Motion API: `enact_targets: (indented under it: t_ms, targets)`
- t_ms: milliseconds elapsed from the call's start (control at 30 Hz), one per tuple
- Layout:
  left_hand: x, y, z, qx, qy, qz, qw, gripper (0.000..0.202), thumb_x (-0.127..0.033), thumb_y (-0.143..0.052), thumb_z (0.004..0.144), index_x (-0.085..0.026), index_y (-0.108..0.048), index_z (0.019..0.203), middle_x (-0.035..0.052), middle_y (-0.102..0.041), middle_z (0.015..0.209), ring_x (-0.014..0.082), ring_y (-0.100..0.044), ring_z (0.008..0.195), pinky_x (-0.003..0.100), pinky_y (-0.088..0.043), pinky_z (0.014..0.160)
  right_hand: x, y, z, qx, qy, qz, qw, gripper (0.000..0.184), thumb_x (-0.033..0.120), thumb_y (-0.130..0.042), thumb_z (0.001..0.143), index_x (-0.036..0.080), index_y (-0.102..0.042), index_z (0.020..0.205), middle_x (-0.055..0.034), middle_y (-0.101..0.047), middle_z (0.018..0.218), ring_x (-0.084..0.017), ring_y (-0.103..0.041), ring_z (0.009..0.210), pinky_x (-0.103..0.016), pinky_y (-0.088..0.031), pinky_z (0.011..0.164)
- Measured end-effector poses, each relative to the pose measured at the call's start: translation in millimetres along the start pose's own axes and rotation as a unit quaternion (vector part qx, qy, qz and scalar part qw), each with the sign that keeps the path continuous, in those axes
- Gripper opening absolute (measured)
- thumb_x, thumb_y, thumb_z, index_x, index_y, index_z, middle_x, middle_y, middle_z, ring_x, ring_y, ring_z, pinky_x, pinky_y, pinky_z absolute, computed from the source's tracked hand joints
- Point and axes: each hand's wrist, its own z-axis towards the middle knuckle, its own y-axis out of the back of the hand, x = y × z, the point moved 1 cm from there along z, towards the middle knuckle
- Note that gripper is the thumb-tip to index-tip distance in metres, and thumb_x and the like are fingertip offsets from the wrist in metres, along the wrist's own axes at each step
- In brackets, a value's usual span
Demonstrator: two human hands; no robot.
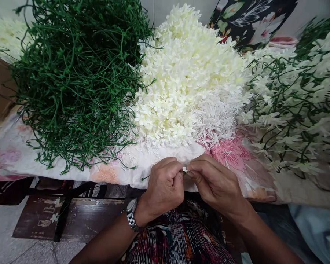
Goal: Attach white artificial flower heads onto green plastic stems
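My left hand (165, 181), with a metal watch on its wrist, is closed around a green artificial stem (145, 178); one end pokes out on the left. My right hand (218, 181) pinches a small white piece (184, 169), its thumb and forefinger meeting my left fingertips. Only a bit of that piece shows; the rest is hidden by my fingers. Both hands are at the table's front edge. Beyond them lie a heap of cream-white artificial blossoms (181, 73) and white stamen-like pieces (216, 113). A tall tangle of green plastic stems (79, 77) stands to the left.
White flowers on green stems (299, 121) are piled at the right. A flowered cloth (112, 174) covers the table. Brown cardboard (0, 88) stands at the left edge, and dark floral fabric (253, 22) lies behind. A wooden bench (93, 216) is below the table.
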Motion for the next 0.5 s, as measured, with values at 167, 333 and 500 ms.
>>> enact_targets:
  t_ms: [167,333,500]
  targets:
    - [-2.8,4.1,1.5,0.023,0.028,-0.07,0.997,0.023,-0.004,-0.043,0.072,-0.018,-0.04,0.054,-0.0034,-0.038,0.053,0.0103,-0.039,0.051,0.023,-0.029,0.049,-4.5,2.6,0.9,0.004,-0.04,0.06,0.997,0.01,0.009,-0.053,0.083,0.017,-0.054,0.079,0.0003,-0.055,0.066,-0.009,-0.052,0.06,-0.019,-0.043,0.053]
    - [-2.5,7.6,1.3,0.018,0.032,-0.093,0.995,0.017,-0.002,-0.046,0.073,-0.016,-0.053,0.064,-0.003,-0.045,0.058,0.0093,-0.042,0.054,0.021,-0.033,0.051,-4.1,3.0,-0.3,-0.003,-0.053,0.069,0.996,0.009,0.011,-0.054,0.083,0.018,-0.055,0.078,0.0011,-0.056,0.065,-0.009,-0.052,0.059,-0.02,-0.042,0.052]
    - [0.7,7.8,1.2,-0.017,0.027,-0.09,0.995,0.017,-0.003,-0.047,0.075,-0.015,-0.058,0.067,-0.0014,-0.051,0.062,0.0094,-0.047,0.057,0.021,-0.037,0.053,-5.1,1.7,-2.1,-0.009,-0.07,0.069,0.995,0.007,0.013,-0.055,0.083,0.018,-0.056,0.078,0.0016,-0.055,0.066,-0.009,-0.051,0.059,-0.02,-0.042,0.052]
